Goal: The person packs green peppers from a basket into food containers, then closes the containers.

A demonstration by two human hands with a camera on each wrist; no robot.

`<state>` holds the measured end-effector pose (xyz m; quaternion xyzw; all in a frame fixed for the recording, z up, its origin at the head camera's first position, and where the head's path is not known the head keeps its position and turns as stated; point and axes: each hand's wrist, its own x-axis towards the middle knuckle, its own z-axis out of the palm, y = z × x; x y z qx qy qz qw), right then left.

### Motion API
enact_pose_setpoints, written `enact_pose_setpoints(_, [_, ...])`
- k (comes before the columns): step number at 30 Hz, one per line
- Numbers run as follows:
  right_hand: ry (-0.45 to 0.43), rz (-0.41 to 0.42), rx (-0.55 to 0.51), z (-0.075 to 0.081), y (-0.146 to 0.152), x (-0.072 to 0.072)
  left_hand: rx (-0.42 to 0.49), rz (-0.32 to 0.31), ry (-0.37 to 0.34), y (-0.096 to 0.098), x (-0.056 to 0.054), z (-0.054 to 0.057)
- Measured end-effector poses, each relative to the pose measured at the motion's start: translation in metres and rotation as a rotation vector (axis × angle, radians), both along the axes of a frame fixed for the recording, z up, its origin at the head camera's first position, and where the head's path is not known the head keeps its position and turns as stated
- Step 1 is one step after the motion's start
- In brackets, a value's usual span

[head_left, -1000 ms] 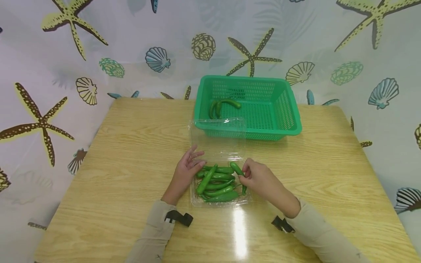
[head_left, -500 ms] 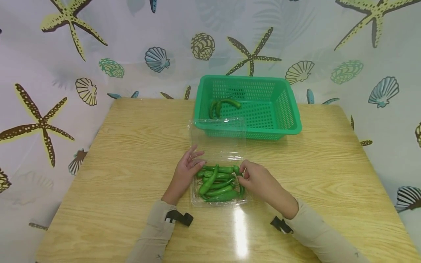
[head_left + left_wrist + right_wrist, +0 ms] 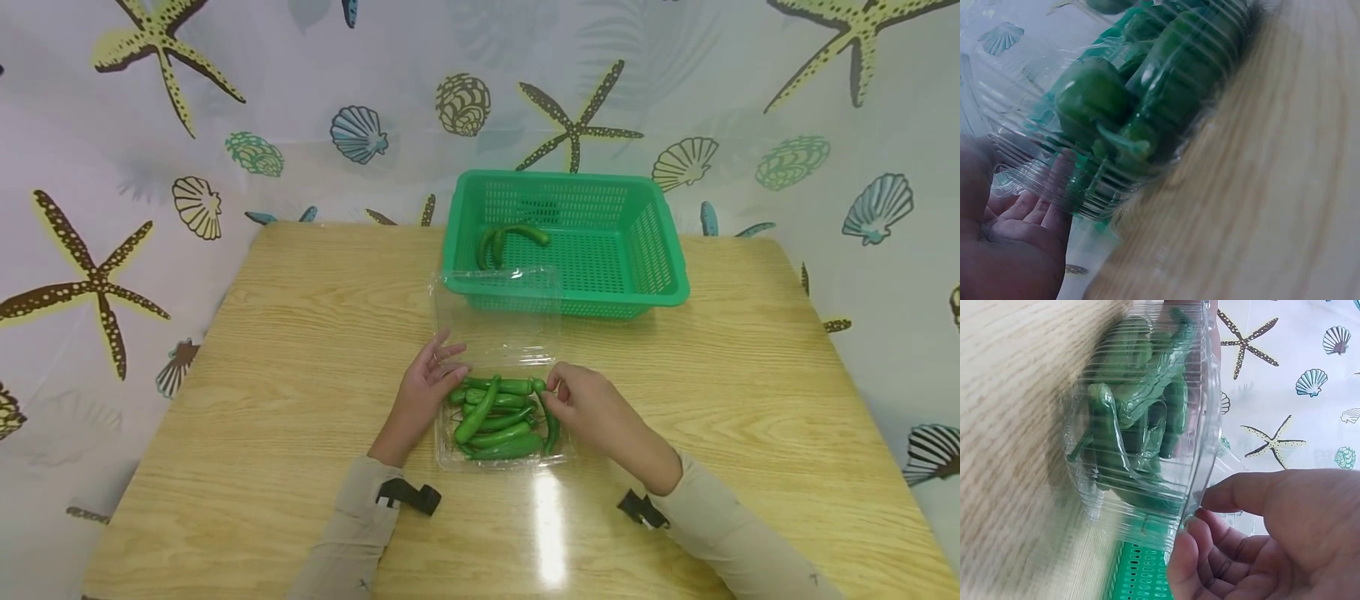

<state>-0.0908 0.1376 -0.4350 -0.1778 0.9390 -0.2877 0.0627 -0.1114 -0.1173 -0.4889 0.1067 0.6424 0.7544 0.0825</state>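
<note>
Several green chili peppers (image 3: pixel 491 421) lie heaped in a clear plastic clamshell box (image 3: pixel 448 461), its lid (image 3: pixel 495 321) folded back toward the basket. At the box's left rim rests my left hand (image 3: pixel 423 396), fingers spread and loosely extended, touching the clear wall in the left wrist view. My right hand (image 3: pixel 596 408) is at the right rim with thumb and fingers curled. It pinches the upper end of a curved pepper (image 3: pixel 552 429) lying along the right side. In the right wrist view the fingertips (image 3: pixel 1186 540) meet the rim, and the pinch itself is partly hidden.
Behind the box stands a green slotted basket (image 3: pixel 622 297) with a few chili peppers (image 3: pixel 525 234) at its left end. The open lid overlaps the basket's front wall. Everything stands on a wooden table (image 3: pixel 322 308), with a sea-patterned sheet (image 3: pixel 300 67) behind and beside it.
My right hand has lowered the curved pepper into the box, so it lies along the right side. The slanting pepper on top shifted slightly right. My left hand stayed in place.
</note>
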Motion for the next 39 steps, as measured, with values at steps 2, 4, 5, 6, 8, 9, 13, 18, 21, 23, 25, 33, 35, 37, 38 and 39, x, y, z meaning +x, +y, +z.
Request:
enact_pose_setpoints(2, [0.002,0.001,-0.008,0.0,0.001,-0.001,0.001,-0.003,0.003,0.0,0.0,0.0])
enact_pose_setpoints(4, [0.008,0.002,-0.014,0.0,0.001,-0.003,0.004,-0.005,0.003,-0.001,0.0,-0.001])
enact_pose_setpoints(5, [0.011,-0.001,-0.018,0.001,0.002,-0.004,0.004,-0.005,0.002,-0.001,0.0,-0.001])
enact_pose_setpoints(6, [0.018,-0.001,-0.025,0.002,0.003,-0.006,0.003,-0.004,0.001,-0.001,0.0,-0.001])
enact_pose_setpoints(8, [0.033,-0.007,-0.039,0.005,0.004,-0.008,0.001,-0.001,-0.001,-0.001,0.0,-0.001])
enact_pose_setpoints(9, [0.044,-0.011,-0.042,0.007,0.005,-0.01,0.0,0.0,0.0,-0.001,0.0,-0.001])
enact_pose_setpoints(13, [0.072,-0.035,-0.056,0.015,0.01,-0.016,-0.004,0.004,0.0,-0.001,0.0,0.0])
enact_pose_setpoints(18, [0.093,-0.061,-0.059,0.023,0.015,-0.023,-0.013,0.006,-0.006,-0.002,0.001,0.001])
enact_pose_setpoints(21, [0.114,-0.066,-0.064,0.028,0.017,-0.026,-0.022,0.012,-0.011,-0.002,0.001,0.001])
enact_pose_setpoints(23, [0.124,-0.067,-0.07,0.032,0.019,-0.029,-0.025,0.018,-0.014,-0.002,0.0,0.0])
enact_pose_setpoints(25, [0.144,-0.066,-0.067,0.035,0.022,-0.033,-0.031,0.026,-0.008,-0.002,-0.002,-0.007])
enact_pose_setpoints(33, [0.22,-0.055,-0.051,0.05,0.036,-0.055,-0.044,0.043,0.025,-0.003,-0.007,-0.027])
enact_pose_setpoints(35, [0.228,-0.054,-0.061,0.055,0.039,-0.062,-0.043,0.045,0.026,-0.003,-0.008,-0.027])
enact_pose_setpoints(37, [0.243,-0.054,-0.064,0.06,0.041,-0.069,-0.04,0.043,0.022,-0.003,-0.008,-0.026])
enact_pose_setpoints(38, [0.247,-0.054,-0.066,0.063,0.041,-0.072,-0.037,0.04,0.019,-0.003,-0.008,-0.026])
enact_pose_setpoints(39, [0.251,-0.052,-0.064,0.065,0.042,-0.076,-0.035,0.038,0.018,-0.003,-0.007,-0.025])
